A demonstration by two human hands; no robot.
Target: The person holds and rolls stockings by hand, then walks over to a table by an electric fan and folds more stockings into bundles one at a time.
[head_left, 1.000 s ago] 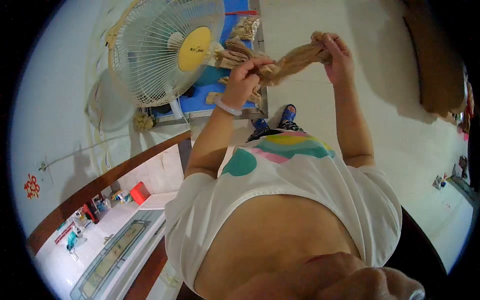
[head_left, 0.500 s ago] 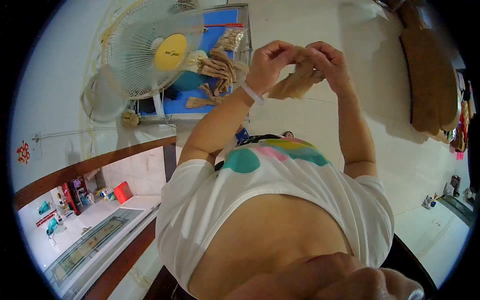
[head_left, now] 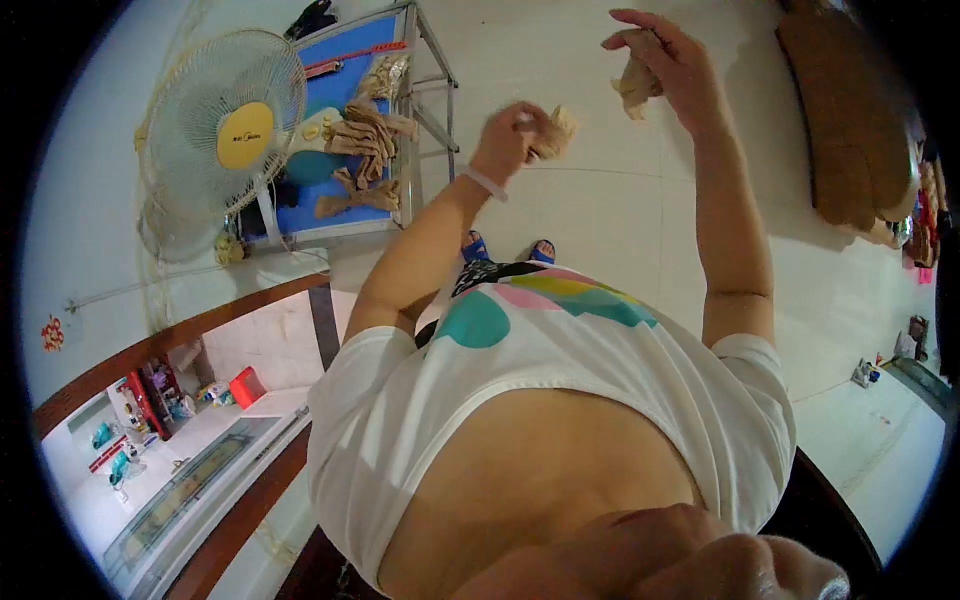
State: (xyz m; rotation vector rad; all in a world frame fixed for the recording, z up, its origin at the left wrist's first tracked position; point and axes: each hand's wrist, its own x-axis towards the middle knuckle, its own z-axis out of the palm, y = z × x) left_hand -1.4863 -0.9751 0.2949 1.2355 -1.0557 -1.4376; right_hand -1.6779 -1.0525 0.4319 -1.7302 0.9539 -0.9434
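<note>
My left hand [head_left: 513, 140] is closed on a crumpled, thin tan stocking [head_left: 560, 135], out over the tiled floor to the right of the blue-topped table. Farther forward and to the right, my right hand [head_left: 680, 70] holds a second bunched tan stocking [head_left: 637, 90] against its palm, with its thumb and index finger apart. The hands are well away from each other. On the table, a pile of folded tan stockings [head_left: 365, 140] lies beside the fan, with a few looser ones [head_left: 355, 198] nearer me.
The blue table [head_left: 335, 42] with a metal frame stands at left. On it are a caged fan [head_left: 245, 135], a clear bag [head_left: 385, 75] and a red strip [head_left: 360, 52]. A brown padded seat [head_left: 850, 120] is at right. Blue sandals [head_left: 542, 250] show below.
My hands have come apart from working together on tan fabric. The right moved forward, the left slightly down and left, each with a tan piece. The table and fan have shifted left in view.
</note>
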